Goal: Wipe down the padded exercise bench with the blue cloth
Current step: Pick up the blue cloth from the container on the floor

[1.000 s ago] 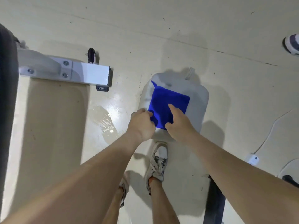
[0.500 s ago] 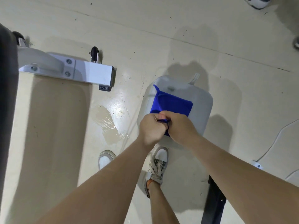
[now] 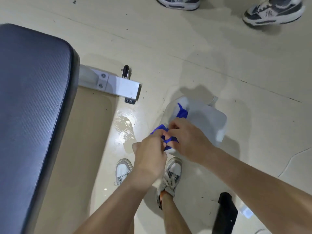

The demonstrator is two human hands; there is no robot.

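Observation:
The blue cloth is bunched between both hands, one corner still trailing on a white plastic jug that lies on the floor. My left hand grips the cloth's near part with curled fingers. My right hand pinches it from the right side. The padded exercise bench, dark with a woven texture, fills the left of the view, well to the left of both hands.
The bench's white metal foot with a small black wheel sticks out toward the jug. A wet shoe print marks the floor. My shoes stand below the hands. Another person's sneakers are at the top. A black bar lies at lower right.
The cloth lay flat on the jug; both hands gathered it and lifted it off toward me. The view swung left and up, bringing the bench pad and another person's shoes into sight.

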